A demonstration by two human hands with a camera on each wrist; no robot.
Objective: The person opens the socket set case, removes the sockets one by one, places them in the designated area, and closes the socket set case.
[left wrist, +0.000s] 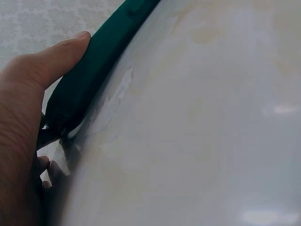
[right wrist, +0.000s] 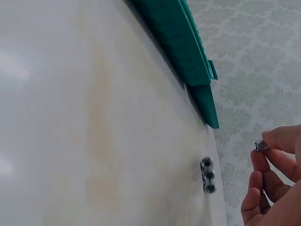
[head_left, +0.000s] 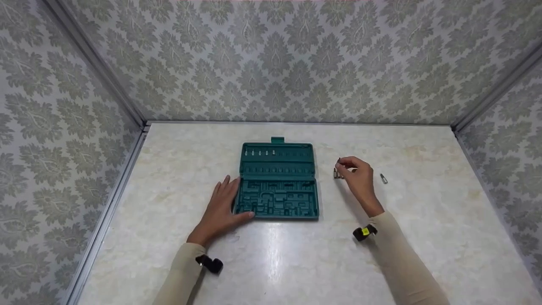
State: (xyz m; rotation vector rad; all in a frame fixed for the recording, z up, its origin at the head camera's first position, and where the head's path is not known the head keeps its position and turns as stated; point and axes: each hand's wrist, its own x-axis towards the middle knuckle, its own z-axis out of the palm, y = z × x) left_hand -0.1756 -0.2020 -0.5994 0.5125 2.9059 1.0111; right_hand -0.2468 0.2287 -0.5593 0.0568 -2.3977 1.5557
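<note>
A green plastic case (head_left: 277, 165) lies unfolded on the table. Several small silver pieces (head_left: 260, 153) stand at the left of its upper row; its near half has moulded recesses. My left hand (head_left: 220, 212) rests against the case's left side, fingers extended, with the thumb on the front edge. To the right of the case, my right hand (head_left: 360, 180) pinches a small metal socket (right wrist: 261, 145) between thumb and fingertips, above the table. Three similar metal sockets (right wrist: 208, 175) stand in a row on the table close to that hand, partly hidden by it in the head view.
A single silver metal piece (head_left: 383, 178) lies on the table right of my right hand. The marbled table (head_left: 169, 169) is bounded by patterned walls (head_left: 275, 63) at the back and sides. Each wrist wears a small black camera.
</note>
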